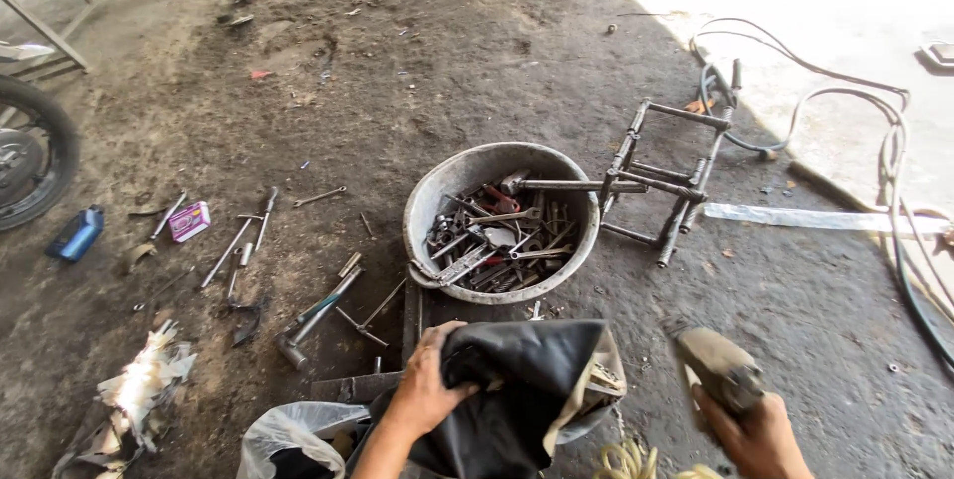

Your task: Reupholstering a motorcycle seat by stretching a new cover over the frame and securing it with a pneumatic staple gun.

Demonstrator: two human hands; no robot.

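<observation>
Dirt floor (477, 62) — tool basin (437, 186), scattered wrenches (238, 240)

— Black sheet (517, 380) under the left hand (422, 395): looks like rubber or coated cloth, matt, creased. Blurred tool (720, 368) in the right hand (755, 434): dull, greyish, material hard to tell.

— Near basin (442, 186): grey metal, scuffed, rim dented. Tools (497, 236) inside: steel, greasy, partly shiny.

— Frame (666, 176) to the right: bare dark metal tube, rusty-looking. Far-right hoses (894, 141): smooth rubber or plastic.

— Ground (417, 62): rough, dusty, oil-stained. Left bottle (78, 234): glossy blue plastic. Near-left bag (288, 434): thin translucent plastic.
</observation>
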